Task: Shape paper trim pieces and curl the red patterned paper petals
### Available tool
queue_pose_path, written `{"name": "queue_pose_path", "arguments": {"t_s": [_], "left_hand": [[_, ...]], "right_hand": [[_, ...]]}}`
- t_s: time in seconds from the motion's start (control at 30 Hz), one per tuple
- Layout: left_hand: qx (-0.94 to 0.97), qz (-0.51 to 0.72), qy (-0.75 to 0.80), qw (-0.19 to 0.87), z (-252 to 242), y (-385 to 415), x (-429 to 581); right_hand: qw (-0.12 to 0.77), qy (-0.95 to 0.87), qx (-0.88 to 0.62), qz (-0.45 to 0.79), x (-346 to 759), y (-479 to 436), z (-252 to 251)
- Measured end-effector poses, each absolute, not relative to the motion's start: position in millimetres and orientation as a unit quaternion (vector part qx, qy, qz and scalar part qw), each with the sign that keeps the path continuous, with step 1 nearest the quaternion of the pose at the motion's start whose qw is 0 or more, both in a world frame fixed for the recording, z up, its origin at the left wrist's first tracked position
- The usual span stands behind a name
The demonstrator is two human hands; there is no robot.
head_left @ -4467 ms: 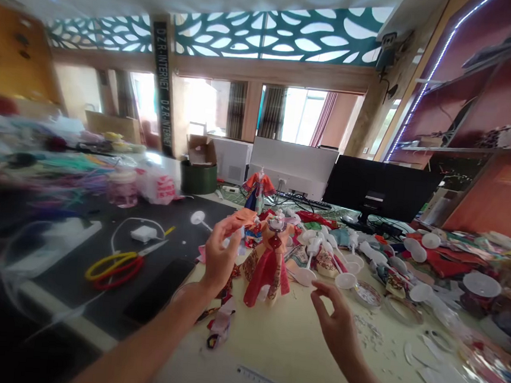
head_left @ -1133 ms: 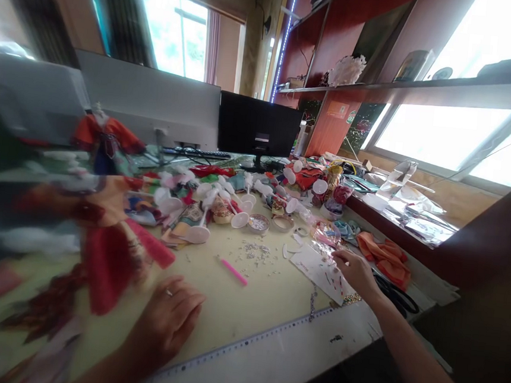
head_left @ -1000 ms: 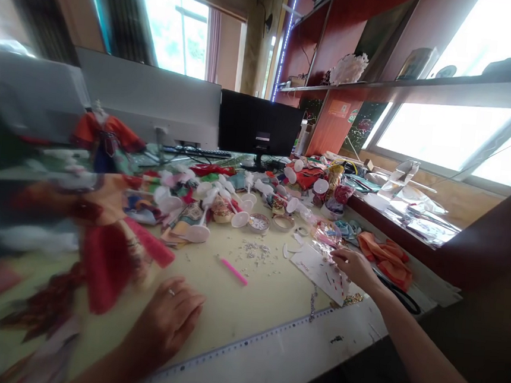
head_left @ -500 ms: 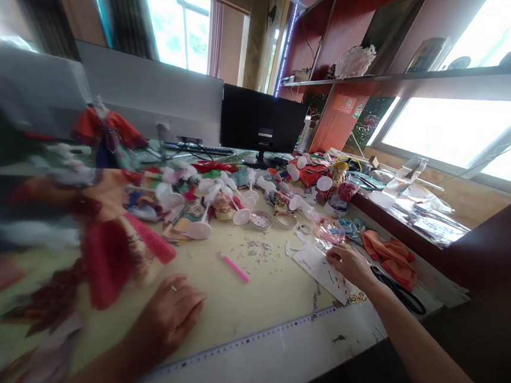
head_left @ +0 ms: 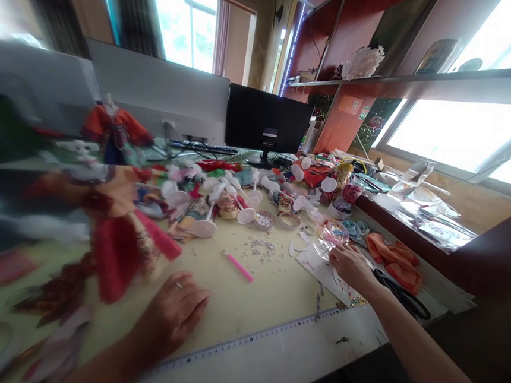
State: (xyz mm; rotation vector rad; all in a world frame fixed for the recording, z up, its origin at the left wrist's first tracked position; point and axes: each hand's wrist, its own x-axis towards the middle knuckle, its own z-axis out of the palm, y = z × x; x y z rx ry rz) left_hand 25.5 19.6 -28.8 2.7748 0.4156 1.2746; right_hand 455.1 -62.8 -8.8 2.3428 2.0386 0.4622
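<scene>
My left hand (head_left: pixel 179 307), with a ring on one finger, rests on the table with its fingers curled together and nothing visible in them. A pink pen-like stick (head_left: pixel 238 267) lies just beyond it. My right hand (head_left: pixel 348 264) is over a white sheet of paper (head_left: pixel 315 267), beside a clear plastic bag (head_left: pixel 324 248). Its fingertips are pinched together, and what they hold, if anything, is too small to make out. Small shiny beads (head_left: pixel 262 249) lie scattered between the hands. A round dish (head_left: pixel 264 219) with pale pieces stands behind them.
Dressed dolls on white stands (head_left: pixel 203 228) crowd the back of the table. A red doll dress (head_left: pixel 112 262) is on the left. Black scissors (head_left: pixel 403 294) and orange cloth (head_left: pixel 392 260) lie at right. A ruler strip (head_left: pixel 242 340) runs along the front edge. Behind stands a monitor (head_left: pixel 266 118).
The whole view has shifted slightly, so things appear a little further right. Both hands keep nearly the same place on the table, the right one still pinched over the paper.
</scene>
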Motion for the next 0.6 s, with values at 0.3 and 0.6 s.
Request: {"name": "queue_pose_path", "arguments": {"t_s": [0.3,0.6], "left_hand": [[0.900,0.412,0.138,0.025,-30.1,20.5,24.1],[0.901,0.408,0.143,0.032,-30.2,19.2,24.1]], "right_hand": [[0.016,0.642,0.749,0.162,453.4,-63.0,-9.7],[0.026,0.641,0.750,0.162,454.5,-64.4,-11.4]]}}
